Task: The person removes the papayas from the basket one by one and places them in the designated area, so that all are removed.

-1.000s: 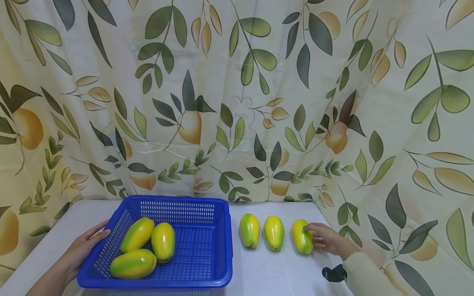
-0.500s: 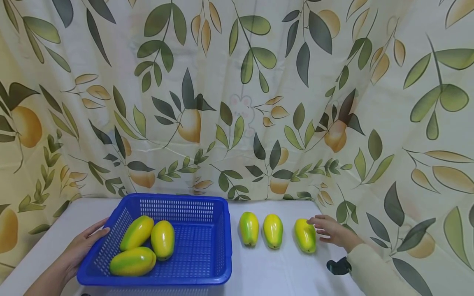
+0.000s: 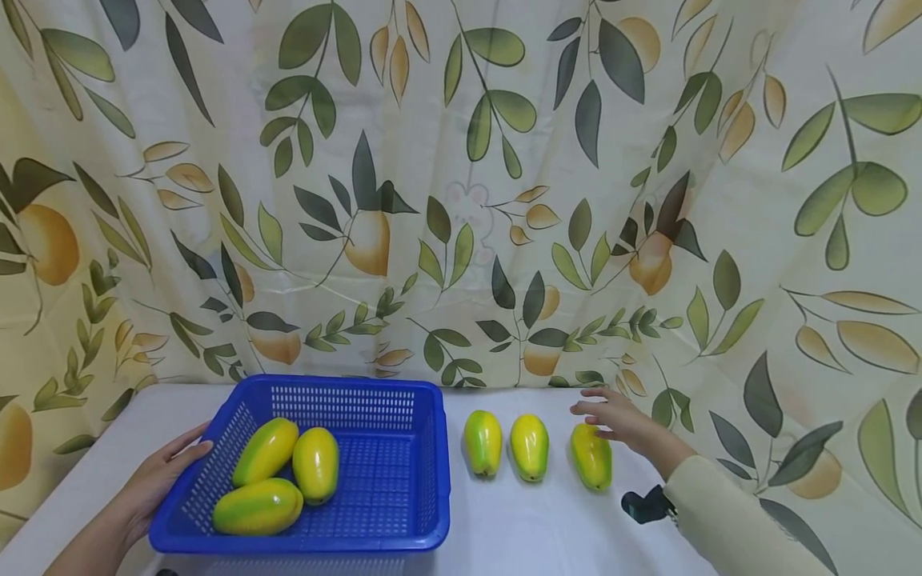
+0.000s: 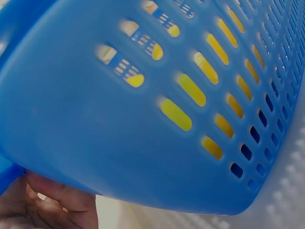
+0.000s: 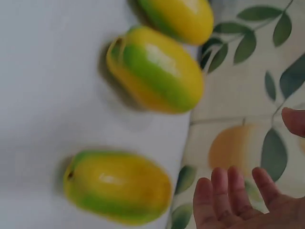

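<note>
My left hand (image 3: 160,480) grips the left rim of a blue perforated plastic basket (image 3: 382,476), thumb over the edge. In the left wrist view its fingers (image 4: 62,202) curl under the rim. Inside lie 3 glossy yellow-green oblong fruits (image 3: 259,507), shaped like mangoes or papayas. To the basket's right, 3 more stand in a row: a left fruit (image 3: 483,444), a middle fruit (image 3: 529,448) and a right fruit (image 3: 592,462). My right hand (image 3: 619,418), fingers extended and holding nothing, hovers at the far end of the right fruit, overlapping its top in the head view.
A white cloth covers the table (image 3: 519,528). Behind it hangs a curtain (image 3: 446,320) printed with leaves and fruit, close to the table's back edge. A black wrist device (image 3: 647,506) sits at the right sleeve (image 3: 727,512).
The right fruit has shifted slightly right and turned a little. My right hand has left its side, moving right, then up and back left above its far end. The left hand stays on the basket.
</note>
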Demonstrator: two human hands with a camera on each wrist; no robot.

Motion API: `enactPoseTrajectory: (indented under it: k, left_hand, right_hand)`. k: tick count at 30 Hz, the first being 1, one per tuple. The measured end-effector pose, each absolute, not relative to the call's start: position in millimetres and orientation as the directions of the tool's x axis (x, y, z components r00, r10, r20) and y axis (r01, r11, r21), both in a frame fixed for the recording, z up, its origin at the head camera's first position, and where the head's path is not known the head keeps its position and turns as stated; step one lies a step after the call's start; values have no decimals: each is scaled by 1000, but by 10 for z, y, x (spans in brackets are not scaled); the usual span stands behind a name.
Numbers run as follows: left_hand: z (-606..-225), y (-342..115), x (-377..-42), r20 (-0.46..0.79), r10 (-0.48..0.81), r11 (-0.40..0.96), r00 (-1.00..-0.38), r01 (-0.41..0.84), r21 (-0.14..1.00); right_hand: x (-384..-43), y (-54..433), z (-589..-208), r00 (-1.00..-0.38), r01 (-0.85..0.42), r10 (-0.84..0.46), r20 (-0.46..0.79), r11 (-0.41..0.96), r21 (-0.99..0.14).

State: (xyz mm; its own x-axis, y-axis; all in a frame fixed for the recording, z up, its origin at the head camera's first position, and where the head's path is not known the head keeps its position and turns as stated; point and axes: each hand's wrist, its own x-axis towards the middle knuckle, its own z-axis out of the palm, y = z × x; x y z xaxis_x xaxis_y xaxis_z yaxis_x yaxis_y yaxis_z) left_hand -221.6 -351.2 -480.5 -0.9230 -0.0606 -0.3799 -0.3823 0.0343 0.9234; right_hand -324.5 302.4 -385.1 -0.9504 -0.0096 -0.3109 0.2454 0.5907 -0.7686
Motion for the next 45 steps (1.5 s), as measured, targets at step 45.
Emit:
enactPoseTrajectory:
  k: [45]
  left_hand:
    - [-4782,-3509,-2223,-366,-60,62,-929,-369,927]
  right_hand:
    - [-2866,229,-3897,-928,156,-285,-240,287,-945]
